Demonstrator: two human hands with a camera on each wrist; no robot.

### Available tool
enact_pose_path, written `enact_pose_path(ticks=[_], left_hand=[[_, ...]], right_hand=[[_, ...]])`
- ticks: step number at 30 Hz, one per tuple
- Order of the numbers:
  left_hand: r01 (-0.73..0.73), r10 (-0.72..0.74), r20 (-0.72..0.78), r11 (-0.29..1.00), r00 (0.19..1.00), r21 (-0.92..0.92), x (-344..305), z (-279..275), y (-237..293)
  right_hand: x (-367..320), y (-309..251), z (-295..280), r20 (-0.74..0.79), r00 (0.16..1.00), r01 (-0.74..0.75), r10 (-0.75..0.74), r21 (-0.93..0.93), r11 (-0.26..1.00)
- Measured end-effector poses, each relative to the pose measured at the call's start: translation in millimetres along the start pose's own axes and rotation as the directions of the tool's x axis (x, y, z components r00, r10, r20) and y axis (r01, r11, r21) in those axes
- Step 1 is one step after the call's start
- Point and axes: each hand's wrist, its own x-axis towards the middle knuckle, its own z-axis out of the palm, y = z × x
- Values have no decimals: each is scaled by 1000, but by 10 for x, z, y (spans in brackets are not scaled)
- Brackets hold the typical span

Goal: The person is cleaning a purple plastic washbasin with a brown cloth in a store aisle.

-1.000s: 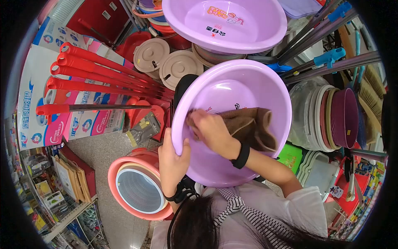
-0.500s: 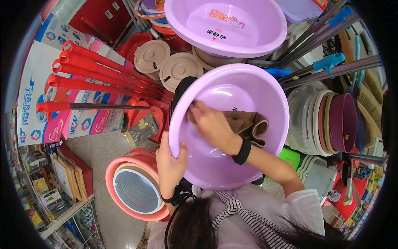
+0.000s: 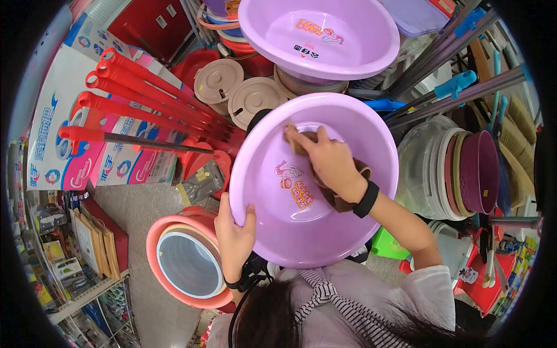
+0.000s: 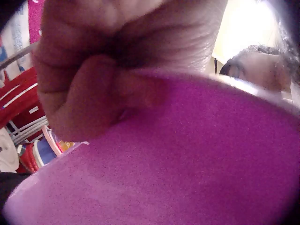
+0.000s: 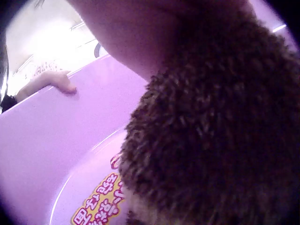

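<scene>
A purple basin (image 3: 267,232) stands tilted in front of the person, its inside showing printed characters. The left hand (image 3: 235,235) grips its left rim, thumb inside; in the left wrist view the hand (image 4: 93,93) curls over the edge of the basin (image 4: 197,164). Inside the basin the right hand (image 3: 333,165) presses a brown cloth (image 3: 339,200) against the upper inner wall, some of it bunched under the palm. Fluffy brown cloth (image 5: 211,126) fills much of the right wrist view, below the right hand (image 5: 136,33), whose fingertips are hidden there.
Another purple basin (image 3: 319,35) sits on a stack beyond. Red-handled poles (image 3: 133,104) stand at the left, metal poles with blue ends (image 3: 455,85) at the right. Nested tubs (image 3: 478,171) stand right, a pink basin with a grey basket (image 3: 188,264) lower left.
The right hand and cloth have moved from the basin's left inner wall up and to the right. The basin has turned, bringing its print to the lower left. The left hand still grips the rim.
</scene>
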Motion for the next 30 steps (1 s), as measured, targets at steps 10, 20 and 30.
enact_pose_path(ticks=[10, 20, 30], left_hand=[[145, -166, -95, 970, 982, -193, -356, -113, -43], [168, -187, -139, 976, 972, -137, -403, -41, -157], [216, -224, -55, 969, 973, -123, -233, 71, -147]], right_hand=[[-381, 157, -274, 261, 948, -145, 184, -163, 976], [-730, 70, 165, 518, 847, -173, 122, 53, 983], [-906, -340, 305, 663, 719, 68, -208, 230, 971]])
